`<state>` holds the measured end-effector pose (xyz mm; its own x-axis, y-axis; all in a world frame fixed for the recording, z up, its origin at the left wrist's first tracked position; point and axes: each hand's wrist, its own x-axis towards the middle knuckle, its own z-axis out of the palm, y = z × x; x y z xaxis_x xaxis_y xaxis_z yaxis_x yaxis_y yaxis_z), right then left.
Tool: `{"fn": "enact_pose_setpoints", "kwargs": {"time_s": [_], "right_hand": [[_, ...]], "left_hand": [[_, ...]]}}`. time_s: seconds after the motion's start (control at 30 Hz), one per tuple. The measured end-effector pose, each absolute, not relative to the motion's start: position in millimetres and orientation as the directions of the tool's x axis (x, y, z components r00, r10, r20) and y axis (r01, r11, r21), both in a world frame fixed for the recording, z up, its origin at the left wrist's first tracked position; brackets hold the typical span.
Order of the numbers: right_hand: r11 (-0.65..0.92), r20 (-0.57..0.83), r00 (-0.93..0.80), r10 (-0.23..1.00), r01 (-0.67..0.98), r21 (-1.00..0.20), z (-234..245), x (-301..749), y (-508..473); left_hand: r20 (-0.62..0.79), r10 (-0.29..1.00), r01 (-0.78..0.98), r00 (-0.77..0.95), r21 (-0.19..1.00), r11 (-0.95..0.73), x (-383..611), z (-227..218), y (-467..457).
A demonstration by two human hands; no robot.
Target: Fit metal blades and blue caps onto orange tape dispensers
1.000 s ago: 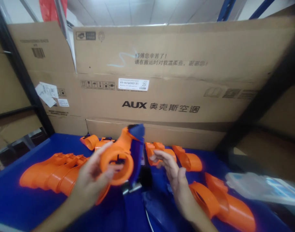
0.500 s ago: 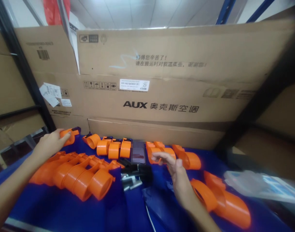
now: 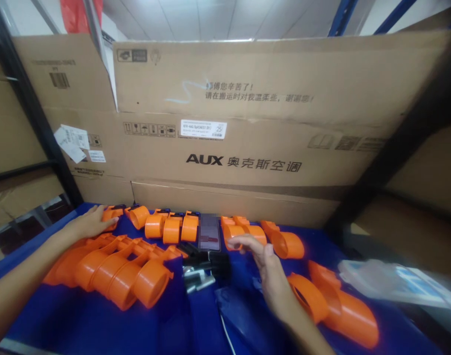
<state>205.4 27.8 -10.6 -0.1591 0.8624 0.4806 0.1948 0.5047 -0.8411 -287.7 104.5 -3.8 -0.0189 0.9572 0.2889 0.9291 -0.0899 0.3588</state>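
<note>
At the back left of the blue-covered table, my left hand (image 3: 90, 222) is around an orange plastic ring with an arm and dark clip (image 3: 112, 213). My thumb lies across its front, and the other fingertips are partly hidden behind it. The ring is down at the table surface, left of another orange ring (image 3: 137, 217). My right hand (image 3: 272, 273) hovers palm inward right of the middle, fingers loosely bent and apart, nothing in it. Behind its fingertips are orange rings without dark clips (image 3: 253, 234).
Nested orange rings (image 3: 124, 286) lie at front left. A phone (image 3: 209, 234), a black-and-metal clamp (image 3: 201, 276) and a dark blue bag (image 3: 244, 315) occupy the middle. Larger orange pieces (image 3: 358, 318) and a clear plastic package (image 3: 381, 281) lie right. A cardboard wall (image 3: 247, 138) closes off the back.
My left hand has lowered the orange ring from a tilted, raised position to the table beside the other rings. My right hand has stayed nearly still; the view has shifted slightly.
</note>
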Motion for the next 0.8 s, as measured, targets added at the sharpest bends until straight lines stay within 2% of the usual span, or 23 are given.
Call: {"fn": "enact_pose_setpoints", "kwargs": {"time_s": [0.07,0.13,0.23,0.33,0.47,0.8], "right_hand": [[0.509,0.484,-0.162,0.860,0.198,-0.838,-10.2,205.5,27.5],[0.510,0.484,-0.168,0.859,0.198,-0.837,-9.6,205.6,27.0],[0.508,0.481,-0.167,0.861,0.204,-0.837,-8.7,205.5,26.2],[0.509,0.482,-0.168,0.860,0.210,-0.835,-7.7,204.8,25.5],[0.524,0.495,-0.178,0.850,0.194,-0.829,-4.5,203.4,24.6],[0.551,0.522,-0.189,0.832,0.167,-0.818,1.0,202.2,21.8]], "left_hand": [[0.311,0.950,0.941,0.024,0.315,-0.127,-273.4,4.9,94.5],[0.314,0.933,0.927,0.176,0.267,-0.265,-252.4,12.6,77.5],[0.189,0.841,0.803,0.507,0.250,-0.540,-214.2,19.5,43.0],[0.070,0.752,0.716,0.655,0.261,-0.648,-179.1,20.7,13.2],[0.074,0.691,0.654,0.719,0.264,-0.709,-154.9,16.2,0.0],[0.183,0.619,0.608,0.764,0.115,-0.785,-154.9,-0.3,1.0]]}}
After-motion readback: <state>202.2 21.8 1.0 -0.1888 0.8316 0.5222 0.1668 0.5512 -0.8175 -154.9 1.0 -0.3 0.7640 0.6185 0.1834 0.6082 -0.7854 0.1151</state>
